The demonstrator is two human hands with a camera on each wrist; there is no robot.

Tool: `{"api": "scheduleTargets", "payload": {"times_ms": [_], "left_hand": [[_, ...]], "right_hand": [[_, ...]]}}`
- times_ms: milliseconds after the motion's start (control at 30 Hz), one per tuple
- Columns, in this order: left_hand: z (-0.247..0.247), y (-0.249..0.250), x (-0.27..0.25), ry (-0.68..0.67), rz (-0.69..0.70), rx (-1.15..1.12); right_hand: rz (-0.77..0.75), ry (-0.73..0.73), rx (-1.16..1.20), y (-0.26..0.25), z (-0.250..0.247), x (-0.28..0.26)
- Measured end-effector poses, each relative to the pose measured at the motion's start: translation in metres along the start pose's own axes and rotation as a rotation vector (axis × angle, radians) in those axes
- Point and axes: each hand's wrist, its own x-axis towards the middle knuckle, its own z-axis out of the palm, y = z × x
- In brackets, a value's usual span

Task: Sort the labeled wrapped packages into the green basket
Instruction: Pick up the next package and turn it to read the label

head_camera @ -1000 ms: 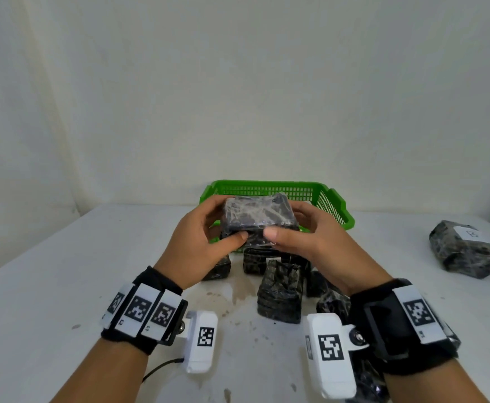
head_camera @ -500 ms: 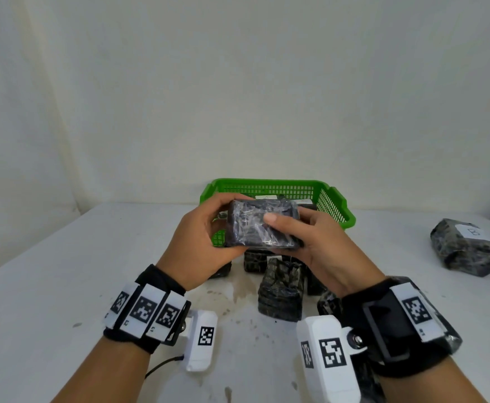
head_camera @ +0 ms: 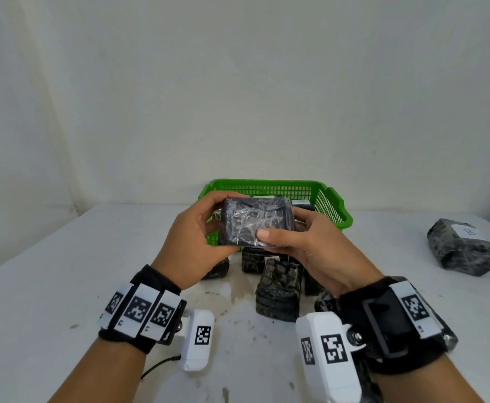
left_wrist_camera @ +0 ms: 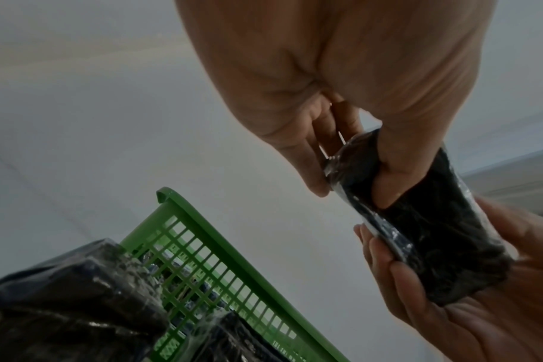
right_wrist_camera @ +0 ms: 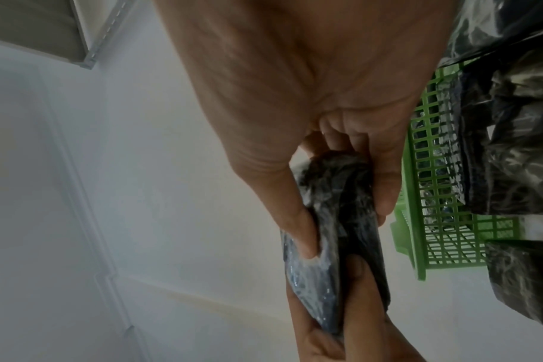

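Observation:
A dark package wrapped in clear film (head_camera: 255,221) is held up in front of the green basket (head_camera: 335,207); no label shows on the face turned to me. My left hand (head_camera: 200,228) grips its left end, thumb beneath and fingers over the top. My right hand (head_camera: 305,242) grips its right end, with the thumb lying across the front face. The left wrist view shows the same package (left_wrist_camera: 425,232) pinched between both hands, and so does the right wrist view (right_wrist_camera: 335,203). Labeled packages lie inside the basket, mostly hidden behind the held one.
Several dark wrapped packages (head_camera: 278,289) stand on the white table (head_camera: 49,271) under my hands, just in front of the basket. One more package with a white label (head_camera: 464,245) lies apart at the far right. A wall rises behind the basket.
Both hands have turned the package so that its broad face tilts up toward me, and have lifted it slightly. My right thumb has slid lower across the front.

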Motion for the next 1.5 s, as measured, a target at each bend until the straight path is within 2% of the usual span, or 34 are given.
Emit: {"api": "scheduleTargets", "payload": {"times_ms": [200, 400, 600, 833, 933, 1100, 1267, 1500], "left_hand": [[0.001, -0.001, 0.000, -0.014, -0.007, -0.012], [0.003, 0.000, -0.001, -0.039, -0.010, 0.001], [-0.002, 0.001, 0.001, -0.018, 0.000, -0.025], [0.000, 0.003, -0.001, -0.096, -0.047, -0.114], [0.000, 0.003, -0.001, -0.060, -0.082, -0.179], [-0.003, 0.004, -0.001, -0.003, -0.056, -0.101], [-0.002, 0.004, -0.001, 0.001, -0.022, -0.035], [-0.002, 0.006, -0.003, -0.034, -0.015, 0.025]], "right_hand": [[-0.019, 0.033, -0.017, -0.001, 0.006, -0.001], [-0.065, 0.130, -0.070, 0.005, 0.010, 0.000], [0.008, 0.054, -0.008, -0.001, 0.009, -0.002], [-0.070, 0.081, -0.045, -0.005, -0.001, -0.004], [-0.112, 0.063, -0.081, -0.007, -0.002, -0.006], [-0.120, 0.024, -0.185, -0.008, -0.001, -0.008], [0.013, -0.004, -0.070, -0.009, -0.001, -0.006], [-0.020, 0.034, 0.014, -0.006, -0.001, -0.004]]}}
